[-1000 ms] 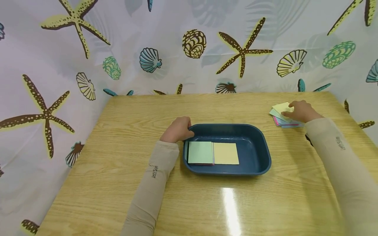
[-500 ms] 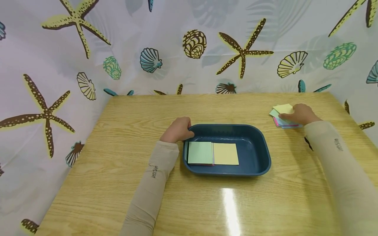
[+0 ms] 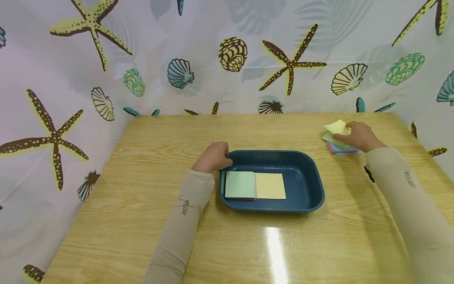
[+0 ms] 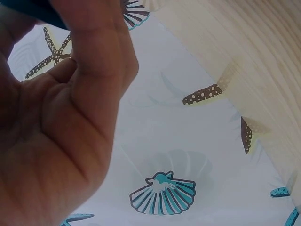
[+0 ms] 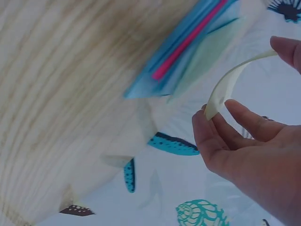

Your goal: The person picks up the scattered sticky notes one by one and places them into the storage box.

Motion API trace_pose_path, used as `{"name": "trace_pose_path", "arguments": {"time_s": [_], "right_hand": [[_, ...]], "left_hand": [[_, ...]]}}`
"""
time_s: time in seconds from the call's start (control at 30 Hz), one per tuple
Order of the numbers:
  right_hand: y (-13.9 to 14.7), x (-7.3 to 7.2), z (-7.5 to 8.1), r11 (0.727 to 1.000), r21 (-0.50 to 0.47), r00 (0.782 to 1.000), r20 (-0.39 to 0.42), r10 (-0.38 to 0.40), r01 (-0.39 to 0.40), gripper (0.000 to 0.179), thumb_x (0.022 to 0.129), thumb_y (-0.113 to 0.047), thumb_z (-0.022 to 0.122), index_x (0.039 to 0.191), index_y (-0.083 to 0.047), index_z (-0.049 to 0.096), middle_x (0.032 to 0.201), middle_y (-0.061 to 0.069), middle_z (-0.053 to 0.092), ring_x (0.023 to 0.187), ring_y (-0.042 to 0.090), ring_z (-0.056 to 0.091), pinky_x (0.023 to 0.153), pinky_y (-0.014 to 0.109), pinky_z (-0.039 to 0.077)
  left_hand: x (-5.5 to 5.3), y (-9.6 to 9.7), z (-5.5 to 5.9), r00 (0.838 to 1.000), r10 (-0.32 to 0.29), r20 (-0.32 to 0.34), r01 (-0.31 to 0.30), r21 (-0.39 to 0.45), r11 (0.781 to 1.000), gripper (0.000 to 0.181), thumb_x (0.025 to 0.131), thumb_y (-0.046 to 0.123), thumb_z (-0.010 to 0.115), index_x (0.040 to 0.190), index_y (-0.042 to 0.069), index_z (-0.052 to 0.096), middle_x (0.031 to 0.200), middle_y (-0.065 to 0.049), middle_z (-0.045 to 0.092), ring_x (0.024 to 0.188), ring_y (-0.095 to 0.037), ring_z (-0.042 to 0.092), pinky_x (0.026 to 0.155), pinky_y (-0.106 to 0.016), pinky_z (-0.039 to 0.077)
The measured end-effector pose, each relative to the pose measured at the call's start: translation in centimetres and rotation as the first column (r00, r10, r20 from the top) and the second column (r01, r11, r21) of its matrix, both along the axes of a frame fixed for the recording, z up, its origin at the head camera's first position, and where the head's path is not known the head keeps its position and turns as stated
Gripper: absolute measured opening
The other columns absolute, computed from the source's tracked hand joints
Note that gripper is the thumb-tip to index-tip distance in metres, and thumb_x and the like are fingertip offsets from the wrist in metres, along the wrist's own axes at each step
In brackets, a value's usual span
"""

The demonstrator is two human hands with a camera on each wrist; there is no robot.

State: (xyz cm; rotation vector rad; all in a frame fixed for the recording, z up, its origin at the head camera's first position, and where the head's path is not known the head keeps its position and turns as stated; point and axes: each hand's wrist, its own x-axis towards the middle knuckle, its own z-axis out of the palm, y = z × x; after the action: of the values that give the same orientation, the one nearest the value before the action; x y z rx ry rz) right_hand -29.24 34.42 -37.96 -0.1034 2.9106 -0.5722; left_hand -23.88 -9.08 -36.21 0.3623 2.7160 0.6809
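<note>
My left hand [image 3: 213, 156] grips the far left corner of a dark blue plastic tray [image 3: 304, 211], thumb over the rim; in the left wrist view a bit of the blue rim [image 4: 35, 12] shows between its fingers. Inside the tray a stack of sticky notes topped with green [image 3: 240, 184] lies left of a yellow sticky note [image 3: 270, 185]. At the back right, my right hand [image 3: 359, 137] pinches a pale yellow sticky note [image 3: 336, 127] between thumb and fingers. The right wrist view shows that note [image 5: 225, 89] bowed, above a loose pile of green, blue and pink sticky notes [image 5: 188, 56].
The wooden table [image 3: 159, 150] carries the tray near its middle, with the loose pile [image 3: 340, 149] beyond its right end. A white curtain [image 3: 198, 39] printed with starfish and shells hangs along the back and sides.
My right hand has taken hold of the yellow sticky note and lifted it a little off the pile, bending it. The left hand and the tray have stayed put.
</note>
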Motion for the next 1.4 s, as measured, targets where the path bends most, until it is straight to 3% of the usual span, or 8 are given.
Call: {"name": "trace_pose_path", "arguments": {"time_s": [0.3, 0.47, 0.67, 0.87, 1.1, 1.23, 1.4], "right_hand": [[-4.9, 0.7, 3.5, 0.988, -0.139, 0.995, -0.081, 0.058, -0.068, 0.087, 0.09, -0.043, 0.063, 0.141, 0.016, 0.025, 0.136, 0.04, 0.032, 0.122, 0.053, 0.034, 0.097, 0.063, 0.031], [-8.0, 1.9, 5.2, 0.974, -0.187, 0.99, -0.094, 0.108, -0.124, 0.083, 0.087, -0.038, 0.068, 0.143, 0.008, 0.028, 0.135, 0.033, 0.038, 0.12, 0.048, 0.04, 0.091, 0.06, 0.039], [-11.3, 3.8, 6.8, 0.949, -0.2, 0.969, -0.102, 0.227, -0.243, 0.075, 0.084, -0.036, 0.073, 0.14, 0.0, 0.038, 0.134, 0.026, 0.045, 0.12, 0.043, 0.045, 0.094, 0.058, 0.04], [-14.3, 5.9, 7.7, 0.892, -0.157, 0.906, -0.084, 0.415, -0.423, 0.068, 0.082, -0.032, 0.076, 0.134, 0.001, 0.047, 0.129, 0.019, 0.053, 0.116, 0.036, 0.049, 0.097, 0.055, 0.039], [-17.2, 7.8, 7.3, 0.82, -0.096, 0.816, 0.082, 0.572, -0.565, 0.069, 0.082, -0.026, 0.076, 0.133, 0.007, 0.045, 0.124, 0.019, 0.055, 0.107, 0.031, 0.053, 0.09, 0.047, 0.043], [-19.0, 8.7, 6.4, 0.786, 0.025, 0.775, 0.188, 0.604, -0.618, 0.068, 0.08, -0.02, 0.077, 0.132, 0.011, 0.045, 0.122, 0.02, 0.054, 0.103, 0.032, 0.052, 0.087, 0.044, 0.044], [-21.1, 9.7, 5.4, 0.695, 0.235, 0.731, 0.29, 0.617, -0.68, 0.067, 0.077, -0.019, 0.079, 0.128, 0.01, 0.049, 0.12, 0.023, 0.051, 0.101, 0.035, 0.05, 0.086, 0.044, 0.045]], "left_hand": [[-0.2, -0.2, 0.6, 1.0, 0.031, 0.005, -0.03, -0.017, 0.999, 0.017, 0.086, 0.007, 0.064, 0.081, 0.004, 0.047, 0.072, -0.004, 0.041, 0.063, -0.018, 0.044, 0.057, -0.028, 0.034], [0.0, -0.3, 0.6, 1.0, 0.029, 0.011, -0.029, -0.017, 0.999, 0.017, 0.085, 0.007, 0.063, 0.081, 0.005, 0.047, 0.071, -0.004, 0.041, 0.063, -0.018, 0.042, 0.057, -0.028, 0.033], [0.1, -0.3, 0.4, 1.0, 0.028, 0.009, -0.028, -0.016, 0.999, 0.019, 0.085, 0.007, 0.064, 0.08, 0.005, 0.046, 0.072, -0.004, 0.041, 0.064, -0.018, 0.042, 0.057, -0.028, 0.033], [0.1, -0.2, 0.3, 1.0, 0.023, 0.01, -0.023, -0.015, 1.0, 0.018, 0.085, 0.007, 0.064, 0.08, 0.005, 0.046, 0.071, -0.004, 0.04, 0.063, -0.018, 0.042, 0.057, -0.028, 0.032], [0.0, -0.1, 0.1, 1.0, 0.023, 0.006, -0.023, -0.013, 1.0, 0.018, 0.086, 0.008, 0.065, 0.081, 0.005, 0.047, 0.072, -0.004, 0.041, 0.064, -0.018, 0.043, 0.057, -0.028, 0.033], [0.0, -0.1, 0.1, 1.0, 0.02, 0.011, -0.02, -0.016, 1.0, 0.018, 0.085, 0.007, 0.065, 0.08, 0.005, 0.047, 0.071, -0.004, 0.042, 0.063, -0.018, 0.044, 0.057, -0.028, 0.034], [0.1, 0.2, 0.1, 1.0, 0.015, 0.021, -0.015, -0.005, 1.0, 0.02, 0.085, 0.006, 0.064, 0.077, 0.005, 0.045, 0.068, -0.003, 0.039, 0.06, -0.017, 0.041, 0.056, -0.028, 0.033]]}}
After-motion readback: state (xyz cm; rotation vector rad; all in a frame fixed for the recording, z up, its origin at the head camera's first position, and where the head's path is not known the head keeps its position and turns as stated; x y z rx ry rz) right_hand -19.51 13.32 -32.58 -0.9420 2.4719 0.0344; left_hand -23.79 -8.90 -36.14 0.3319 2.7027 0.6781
